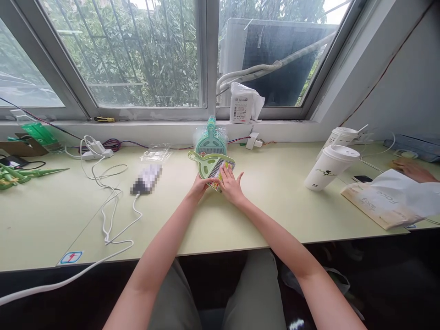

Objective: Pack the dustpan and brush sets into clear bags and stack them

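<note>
A small light green dustpan [206, 167] with dark brush bristles and a colourful label is tilted above the table in front of me. My left hand [198, 188] grips its lower left edge, thumb over the front. Across the label lies my right hand [232, 187], fingers stretched out and spread, touching the surface. Right behind it, a stack of teal dustpans [211, 137] in clear plastic leans against the wall under the window. The dustpan's back and my left fingers beneath it are hidden.
On the left, a white cable [112, 215] winds past a blurred phone [146, 179] and a clear plastic bag [156, 153]. White cups [332, 167] and a tissue pack [381, 201] stand at right, near another person's hand [414, 169]. A white package [241, 107] sits on the sill.
</note>
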{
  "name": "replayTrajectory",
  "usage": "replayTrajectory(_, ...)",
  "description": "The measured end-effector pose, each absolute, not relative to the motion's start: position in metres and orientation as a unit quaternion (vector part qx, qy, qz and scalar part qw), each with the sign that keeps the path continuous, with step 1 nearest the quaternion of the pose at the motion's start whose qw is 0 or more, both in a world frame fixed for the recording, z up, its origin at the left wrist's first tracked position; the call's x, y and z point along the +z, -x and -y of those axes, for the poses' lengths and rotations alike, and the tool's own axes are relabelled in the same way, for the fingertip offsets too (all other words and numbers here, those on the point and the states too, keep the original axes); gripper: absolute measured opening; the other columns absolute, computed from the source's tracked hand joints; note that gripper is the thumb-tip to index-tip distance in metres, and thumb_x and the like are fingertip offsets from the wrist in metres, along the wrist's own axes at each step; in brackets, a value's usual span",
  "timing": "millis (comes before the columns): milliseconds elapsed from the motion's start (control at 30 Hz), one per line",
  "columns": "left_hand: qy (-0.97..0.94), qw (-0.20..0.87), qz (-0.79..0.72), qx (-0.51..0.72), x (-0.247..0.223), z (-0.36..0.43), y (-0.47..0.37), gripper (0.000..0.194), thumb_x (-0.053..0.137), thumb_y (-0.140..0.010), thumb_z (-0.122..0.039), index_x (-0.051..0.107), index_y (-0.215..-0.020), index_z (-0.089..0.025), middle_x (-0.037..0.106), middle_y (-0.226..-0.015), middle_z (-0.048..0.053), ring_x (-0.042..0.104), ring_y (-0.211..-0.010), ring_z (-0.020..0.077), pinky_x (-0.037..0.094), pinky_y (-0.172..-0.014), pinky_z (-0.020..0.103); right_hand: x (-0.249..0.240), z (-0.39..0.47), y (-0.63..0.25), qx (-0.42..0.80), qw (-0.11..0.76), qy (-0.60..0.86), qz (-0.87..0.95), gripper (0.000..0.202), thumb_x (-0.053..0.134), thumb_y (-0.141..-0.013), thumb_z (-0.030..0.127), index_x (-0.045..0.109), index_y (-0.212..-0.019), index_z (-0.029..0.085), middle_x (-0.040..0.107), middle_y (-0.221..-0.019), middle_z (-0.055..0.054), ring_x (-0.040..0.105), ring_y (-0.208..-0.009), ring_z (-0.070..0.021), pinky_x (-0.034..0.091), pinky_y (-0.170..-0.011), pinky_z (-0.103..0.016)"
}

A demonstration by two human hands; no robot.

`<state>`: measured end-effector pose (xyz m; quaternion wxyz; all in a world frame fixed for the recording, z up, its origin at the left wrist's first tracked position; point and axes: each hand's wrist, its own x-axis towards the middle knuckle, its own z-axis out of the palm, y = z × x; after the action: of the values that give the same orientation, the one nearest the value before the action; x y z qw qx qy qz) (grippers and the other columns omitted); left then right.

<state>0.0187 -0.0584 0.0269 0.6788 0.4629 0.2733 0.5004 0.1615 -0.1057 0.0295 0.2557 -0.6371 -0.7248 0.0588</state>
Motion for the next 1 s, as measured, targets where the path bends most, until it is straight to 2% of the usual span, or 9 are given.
replayTrajectory(267,-0.448,0.665,-0.304,0.514,0.027,0.058,-0.018,0.069,0.079,-0.056,-0.014,0.054,-0.119,-0.019,0.065,-0.118,0.01,0.062,-0.106,0.025,0.051,-0.089,0.037,0.031,0.102,-0.165,0.068,0.269,0.64,0.717,0.061,0.006,-0.096,0.053,0.012,-0.152,0.027,0.005,-0.16,-0.003,-0.002,-0.148,-0.0228,-0.016,-0.106,-0.067)
replayTrajectory(400,-0.435,0.655,-0.314,0.532,0.024,0.057,-0.019,0.067,0.08,-0.056,-0.016,0.055,-0.118,-0.019,0.065,-0.116,0.009,0.062,-0.106,0.0253,0.051,-0.092,0.039,0.035,0.097,-0.174,0.091,0.377,0.648,0.656,0.065,0.023,-0.095,0.056,0.006,-0.152,0.031,0.0,-0.16,-0.004,-0.002,-0.148,-0.0255,-0.002,-0.108,-0.07)
replayTrajectory(467,-0.421,0.655,-0.326,0.536,0.024,0.056,-0.02,0.067,0.081,-0.056,-0.017,0.055,-0.119,-0.02,0.066,-0.115,0.009,0.063,-0.104,0.0257,0.051,-0.091,0.041,0.034,0.094,-0.178,0.183,0.46,0.638,0.591,0.075,0.04,-0.09,0.055,0.008,-0.152,0.028,0.009,-0.16,-0.009,0.014,-0.147,-0.027,0.018,-0.112,-0.062)
replayTrajectory(533,-0.42,0.656,-0.328,0.534,0.024,0.056,-0.02,0.068,0.081,-0.056,-0.017,0.056,-0.119,-0.02,0.066,-0.113,0.01,0.063,-0.103,0.0265,0.052,-0.09,0.042,0.031,0.092,-0.179,0.338,0.515,0.583,0.529,0.075,0.054,-0.086,0.048,0.022,-0.149,0.023,0.033,-0.153,-0.014,0.04,-0.136,-0.027,0.039,-0.107,-0.05)
replayTrajectory(633,-0.441,0.661,-0.31,0.522,0.024,0.057,-0.02,0.069,0.081,-0.055,-0.017,0.056,-0.12,-0.019,0.067,-0.111,0.01,0.063,-0.103,0.0273,0.051,-0.089,0.043,0.023,0.09,-0.175,0.511,0.562,0.473,0.445,0.05,0.065,-0.08,0.032,0.05,-0.126,0.02,0.065,-0.123,-0.011,0.066,-0.107,-0.0234,0.055,-0.091,-0.041)
replayTrajectory(733,-0.47,0.653,-0.313,0.504,0.025,0.06,-0.019,0.07,0.082,-0.056,-0.021,0.055,-0.12,-0.02,0.066,-0.112,0.011,0.062,-0.102,0.0273,0.051,-0.087,0.041,0.018,0.09,-0.173,0.549,0.606,0.439,0.372,0.029,0.072,-0.073,0.019,0.06,-0.1,0.018,0.073,-0.1,-0.006,0.071,-0.087,-0.0194,0.06,-0.081,-0.035)
replayTrajectory(867,-0.515,0.602,-0.375,0.482,0.028,0.05,-0.009,0.052,0.073,-0.071,-0.036,0.055,-0.118,-0.02,0.062,-0.118,0.013,0.059,-0.106,0.0273,0.049,-0.085,0.04,0.015,0.089,-0.177,0.556,0.629,0.432,0.331,0.028,0.073,-0.069,0.014,0.06,-0.093,0.019,0.074,-0.092,-0.003,0.072,-0.082,-0.0179,0.061,-0.075,-0.031)
replayTrajectory(933,-0.497,0.519,-0.459,0.523,0.031,0.034,0.004,0.042,0.06,-0.082,-0.037,0.053,-0.12,-0.02,0.058,-0.122,0.014,0.057,-0.11,0.0261,0.047,-0.087,0.039,0.012,0.087,-0.181,0.544,0.643,0.434,0.32,0.029,0.075,-0.068,0.014,0.06,-0.092,0.02,0.074,-0.09,-0.002,0.072,-0.082,-0.018,0.062,-0.073,-0.031)
replayTrajectory(1000,-0.467,0.381,-0.554,0.575,0.035,0.011,0.024,0.035,0.051,-0.086,-0.028,0.051,-0.12,-0.02,0.056,-0.123,0.014,0.054,-0.113,0.0243,0.044,-0.092,0.039,0.009,0.085,-0.185,0.53,0.657,0.441,0.305,0.03,0.076,-0.066,0.015,0.059,-0.09,0.02,0.074,-0.088,-0.002,0.072,-0.081,-0.0185,0.062,-0.071,-0.031)
